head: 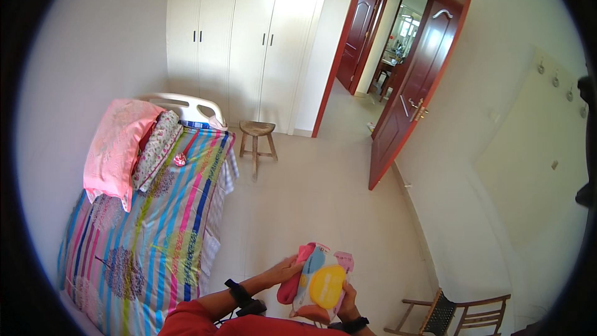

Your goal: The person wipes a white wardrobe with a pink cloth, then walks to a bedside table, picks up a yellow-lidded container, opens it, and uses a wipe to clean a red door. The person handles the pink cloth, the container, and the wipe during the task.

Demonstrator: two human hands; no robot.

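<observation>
My left hand (285, 271) holds a folded pink-red cloth (288, 289) against the left side of a soft pack of wipes (325, 282). The pack has a yellow lid and a printed white, blue and pink wrapper. Around the pack's lower right edge closes my right hand (347, 301). Both hands are low in the middle of the view, in front of my red clothing. Black straps are on both wrists. The fingers behind the cloth and the pack are partly hidden.
At left is a bed with a striped sheet (158, 233), a pink-covered pillow (121, 144) and a red-handled item (180, 159). A wooden stool (257, 128) stands beside the headboard. White wardrobes (247, 32) line the far wall; a dark red door (415, 88) stands ajar. A wooden chair (438, 312) is lower right.
</observation>
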